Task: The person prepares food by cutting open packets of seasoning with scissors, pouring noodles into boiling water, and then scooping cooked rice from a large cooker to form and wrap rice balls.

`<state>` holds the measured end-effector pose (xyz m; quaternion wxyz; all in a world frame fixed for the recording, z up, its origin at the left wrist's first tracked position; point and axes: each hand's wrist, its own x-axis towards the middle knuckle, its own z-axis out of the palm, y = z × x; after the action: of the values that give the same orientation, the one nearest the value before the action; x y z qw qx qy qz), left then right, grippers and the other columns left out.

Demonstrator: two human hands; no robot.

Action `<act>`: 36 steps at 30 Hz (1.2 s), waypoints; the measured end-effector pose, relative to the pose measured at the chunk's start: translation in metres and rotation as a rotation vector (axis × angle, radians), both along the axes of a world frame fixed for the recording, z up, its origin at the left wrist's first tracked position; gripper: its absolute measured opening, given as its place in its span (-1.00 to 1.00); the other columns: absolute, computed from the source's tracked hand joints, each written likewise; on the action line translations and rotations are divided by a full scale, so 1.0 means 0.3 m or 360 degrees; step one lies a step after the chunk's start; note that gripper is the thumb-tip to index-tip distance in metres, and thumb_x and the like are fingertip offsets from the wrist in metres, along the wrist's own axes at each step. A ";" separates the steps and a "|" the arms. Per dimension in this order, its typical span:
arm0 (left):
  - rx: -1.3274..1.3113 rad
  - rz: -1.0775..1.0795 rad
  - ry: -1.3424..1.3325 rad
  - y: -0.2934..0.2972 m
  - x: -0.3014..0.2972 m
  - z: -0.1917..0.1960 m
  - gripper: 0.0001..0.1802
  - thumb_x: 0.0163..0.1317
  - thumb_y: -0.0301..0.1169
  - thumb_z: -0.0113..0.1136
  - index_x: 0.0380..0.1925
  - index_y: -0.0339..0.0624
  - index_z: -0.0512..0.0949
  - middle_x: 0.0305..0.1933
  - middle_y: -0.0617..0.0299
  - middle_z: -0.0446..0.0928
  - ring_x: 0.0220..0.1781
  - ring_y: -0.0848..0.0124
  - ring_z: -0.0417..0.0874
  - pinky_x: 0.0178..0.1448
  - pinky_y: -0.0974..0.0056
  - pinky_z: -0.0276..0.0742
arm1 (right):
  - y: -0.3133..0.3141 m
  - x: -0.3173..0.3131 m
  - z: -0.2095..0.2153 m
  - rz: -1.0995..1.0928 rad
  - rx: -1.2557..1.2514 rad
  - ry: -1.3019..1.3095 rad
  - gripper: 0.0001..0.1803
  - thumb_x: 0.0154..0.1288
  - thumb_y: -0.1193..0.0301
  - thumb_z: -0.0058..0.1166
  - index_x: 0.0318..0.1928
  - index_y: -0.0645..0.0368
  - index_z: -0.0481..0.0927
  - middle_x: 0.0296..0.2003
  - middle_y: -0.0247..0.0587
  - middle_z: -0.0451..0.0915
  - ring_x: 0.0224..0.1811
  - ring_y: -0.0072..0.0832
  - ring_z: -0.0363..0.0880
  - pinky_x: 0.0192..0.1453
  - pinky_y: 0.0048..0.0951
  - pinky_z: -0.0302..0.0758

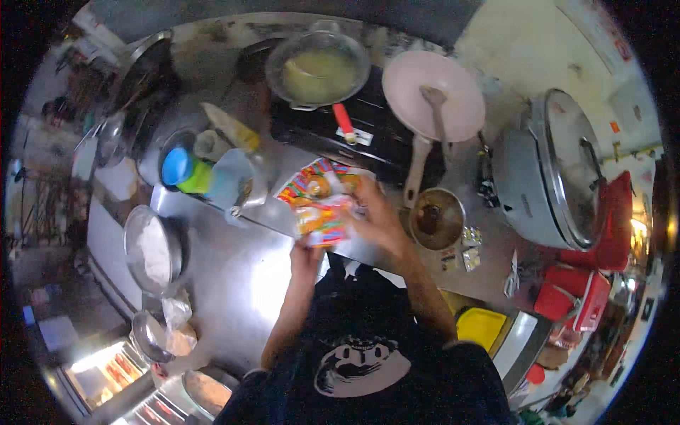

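In front of my chest I hold an orange, red and white printed food packet (322, 221), slightly blurred by motion. My left hand (306, 256) is closed on its lower left edge. My right hand (372, 216) grips it from the right, with the fingertips partly smeared. Just beyond it, more packets of similar colours (312, 183) lie by the front of the black stove (386, 145); whether my right fingers also touch these, I cannot tell. A small brown-stained pan (437, 218) sits to the right of my right hand, with small sachets (471, 259) beside it.
On the stove are a pot of yellowish liquid (322, 74), a red-handled tool (343, 120) and a pink pan (418, 85) with a spatula (435, 106). A large lidded cooker (524, 184) stands right. Leftward are a blue cup (177, 166) and a bowl of white powder (152, 251).
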<state>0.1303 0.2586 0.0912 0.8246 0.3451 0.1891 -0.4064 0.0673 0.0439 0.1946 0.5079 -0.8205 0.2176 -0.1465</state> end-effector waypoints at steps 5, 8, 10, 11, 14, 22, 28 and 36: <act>0.0507 -0.0127 -0.0320 -0.123 0.063 -0.057 -0.54 0.31 -0.37 0.19 0.16 -0.36 0.42 0.09 0.05 0.56 0.12 0.20 0.60 0.28 0.06 0.51 | 0.080 -0.295 -0.251 -0.0224 0.0028 0.0074 -0.27 0.16 0.41 0.35 0.30 0.21 0.30 0.08 0.02 0.56 0.12 -0.26 0.56 0.19 -0.23 0.49; 0.1563 0.0410 -0.1607 -0.005 0.323 -0.418 -0.14 0.14 -0.18 0.40 0.34 -0.38 0.24 0.16 -0.07 0.53 0.26 0.08 0.50 0.43 0.02 0.31 | 0.101 -0.379 -0.270 -0.0105 0.0002 0.0249 -0.41 0.20 0.45 0.28 0.24 0.16 0.39 -0.02 0.03 0.62 0.01 -0.19 0.63 0.12 -0.23 0.52; 0.1929 -0.0066 -0.1903 -0.049 0.425 -0.430 0.01 0.02 -0.13 0.47 0.37 -0.38 0.17 0.18 -0.10 0.52 0.27 0.05 0.49 0.42 0.01 0.31 | 0.085 -0.434 -0.342 -0.0063 -0.0056 0.0440 -0.52 0.24 0.46 0.23 0.18 0.14 0.47 -0.09 0.03 0.65 -0.05 -0.15 0.66 0.08 -0.23 0.54; 0.2296 -0.0544 -0.2180 -0.081 0.467 -0.428 0.16 -0.10 -0.09 0.55 0.41 -0.38 0.10 0.19 -0.13 0.51 0.28 0.02 0.49 0.42 0.01 0.32 | 0.073 -0.435 -0.426 -0.0049 -0.0113 0.0383 -0.50 0.19 0.37 0.26 0.15 0.13 0.48 -0.09 0.05 0.63 -0.02 -0.04 0.62 0.11 -0.15 0.52; 0.2078 -0.0799 -0.1652 -0.071 0.541 -0.498 0.24 -0.19 -0.09 0.58 0.41 -0.41 0.06 0.14 -0.17 0.54 0.24 0.04 0.53 0.34 0.00 0.42 | 0.072 -0.239 -0.398 -0.0068 -0.0223 0.0316 -0.51 0.17 0.11 0.26 0.00 0.16 0.57 -0.22 0.07 0.66 -0.11 0.08 0.63 0.01 -0.05 0.55; 0.0741 -0.0043 -0.0843 0.098 0.387 -0.564 -0.40 -0.09 -0.37 0.54 -0.06 -0.42 0.52 -0.29 0.16 0.67 -0.40 0.39 0.68 -0.36 0.32 0.61 | 0.035 0.423 -0.355 0.0010 -0.0577 0.1050 -0.20 0.03 -0.32 0.23 -0.08 0.21 0.68 -0.14 0.16 0.67 -0.16 -0.03 0.71 -0.03 -0.12 0.60; 0.0990 0.0342 -0.0496 0.224 0.259 -0.369 -0.52 0.00 -0.44 0.45 -0.05 -0.24 0.50 -0.24 0.18 0.64 -0.43 0.44 0.67 -0.39 0.36 0.62 | 0.088 0.594 -0.560 0.0446 -0.0973 0.1245 -0.19 -0.17 -0.23 0.39 -0.09 0.22 0.70 -0.10 0.01 0.70 -0.02 -0.20 0.70 0.04 -0.23 0.62; 0.0890 0.0278 -0.0510 0.300 0.284 -0.360 -0.53 0.09 -0.31 0.29 0.04 -0.17 0.52 -0.14 0.18 0.66 -0.22 0.34 0.70 -0.13 0.16 0.62 | -0.055 0.751 -0.514 0.0437 -0.0999 0.0826 -0.37 -0.21 -0.15 0.46 -0.33 0.16 0.76 -0.36 -0.04 0.73 -0.24 -0.22 0.75 -0.14 -0.26 0.65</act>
<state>0.2154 0.3486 -0.0169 0.7488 0.6002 0.1901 -0.2072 0.2925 0.0274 0.0405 0.1766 -0.9663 0.1719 0.0746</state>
